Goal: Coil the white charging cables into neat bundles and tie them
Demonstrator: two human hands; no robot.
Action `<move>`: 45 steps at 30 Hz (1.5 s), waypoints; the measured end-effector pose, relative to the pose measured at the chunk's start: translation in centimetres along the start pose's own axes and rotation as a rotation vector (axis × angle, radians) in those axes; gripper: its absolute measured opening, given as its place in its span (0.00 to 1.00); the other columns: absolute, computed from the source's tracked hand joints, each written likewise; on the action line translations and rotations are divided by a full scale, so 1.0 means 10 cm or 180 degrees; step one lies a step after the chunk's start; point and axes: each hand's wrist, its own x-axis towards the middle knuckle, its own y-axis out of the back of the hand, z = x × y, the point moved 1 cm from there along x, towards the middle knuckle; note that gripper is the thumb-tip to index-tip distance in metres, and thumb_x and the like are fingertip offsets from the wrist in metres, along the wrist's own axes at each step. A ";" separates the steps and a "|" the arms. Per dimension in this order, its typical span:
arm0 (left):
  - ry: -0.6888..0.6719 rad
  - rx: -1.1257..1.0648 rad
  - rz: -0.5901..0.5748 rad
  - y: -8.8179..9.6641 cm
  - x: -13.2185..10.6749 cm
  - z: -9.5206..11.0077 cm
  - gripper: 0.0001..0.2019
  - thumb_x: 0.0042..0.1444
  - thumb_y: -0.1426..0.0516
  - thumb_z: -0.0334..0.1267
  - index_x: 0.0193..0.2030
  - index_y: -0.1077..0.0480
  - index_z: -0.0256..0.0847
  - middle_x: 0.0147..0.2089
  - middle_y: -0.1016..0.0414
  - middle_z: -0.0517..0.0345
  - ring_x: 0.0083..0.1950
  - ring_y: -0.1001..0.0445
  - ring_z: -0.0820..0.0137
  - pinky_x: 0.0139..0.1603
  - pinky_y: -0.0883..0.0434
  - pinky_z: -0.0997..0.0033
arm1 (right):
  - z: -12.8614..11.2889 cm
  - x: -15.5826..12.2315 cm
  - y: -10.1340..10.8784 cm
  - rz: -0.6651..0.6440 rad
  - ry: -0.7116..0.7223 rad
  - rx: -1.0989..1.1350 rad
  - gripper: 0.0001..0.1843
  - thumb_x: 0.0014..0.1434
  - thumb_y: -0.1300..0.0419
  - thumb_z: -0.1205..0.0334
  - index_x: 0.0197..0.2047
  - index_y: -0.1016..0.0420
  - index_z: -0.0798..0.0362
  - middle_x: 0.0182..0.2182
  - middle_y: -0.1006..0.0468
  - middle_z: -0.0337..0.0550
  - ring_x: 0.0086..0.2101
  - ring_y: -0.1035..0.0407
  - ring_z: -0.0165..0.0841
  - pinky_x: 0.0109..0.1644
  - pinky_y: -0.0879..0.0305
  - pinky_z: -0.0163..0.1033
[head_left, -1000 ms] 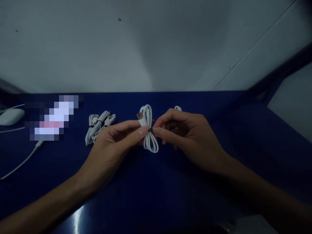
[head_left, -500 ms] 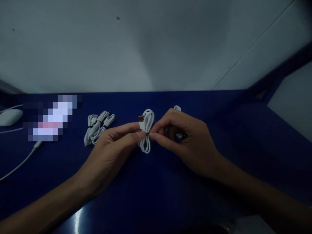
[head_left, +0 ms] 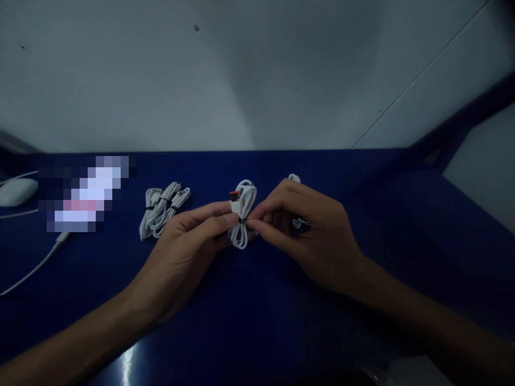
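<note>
A white USB cable (head_left: 247, 199), coiled into a bundle, is held upright between my hands above the blue table. Its USB plug, orange inside, points up on the left side of the coil. My left hand (head_left: 193, 233) grips the coil's left side between thumb and fingers. Thumb and index finger of my right hand (head_left: 309, 228) are pinched at a thin black tie (head_left: 242, 220) around the coil's middle. Whether the tie's ends sit between those fingertips is too small to see. Behind my right hand lies another white cable (head_left: 294, 177), mostly hidden.
Several white cable bundles with black ties (head_left: 161, 209) lie left of my left hand on the blue table (head_left: 257, 311). Farther left are a blurred-out bright object (head_left: 90, 195), a white cord (head_left: 34, 276) and a white rounded object (head_left: 18, 192). A pale wall (head_left: 241, 80) stands behind the table.
The held cable bundle has turned slightly, showing more of its plug and of the coils behind. Both hands keep nearly the same place and grip.
</note>
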 end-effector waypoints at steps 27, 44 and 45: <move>0.0031 -0.0034 -0.0157 0.02 0.02 0.01 0.12 0.73 0.37 0.37 0.56 0.13 0.43 0.65 0.16 0.47 0.62 0.19 0.55 0.58 0.17 0.59 | 0.02 0.02 0.00 0.0075 0.0247 -0.0128 0.08 0.66 0.27 0.75 0.42 0.17 0.53 0.36 0.22 0.36 0.32 0.28 0.26 0.34 0.30 0.34; 0.0125 0.0019 -0.0160 0.03 0.00 0.01 0.11 0.74 0.37 0.37 0.58 0.14 0.46 0.59 0.13 0.50 0.55 0.16 0.64 0.59 0.19 0.66 | 0.00 0.00 0.01 -0.0013 0.0080 -0.0144 0.08 0.67 0.28 0.75 0.43 0.18 0.53 0.37 0.23 0.36 0.33 0.29 0.25 0.35 0.30 0.33; 0.0118 0.0030 -0.0118 0.04 0.01 0.00 0.11 0.73 0.36 0.37 0.57 0.14 0.45 0.57 0.13 0.50 0.54 0.15 0.65 0.58 0.19 0.68 | 0.00 0.00 0.01 -0.0025 0.0109 -0.0154 0.07 0.67 0.29 0.75 0.43 0.18 0.53 0.37 0.23 0.36 0.33 0.29 0.25 0.35 0.30 0.33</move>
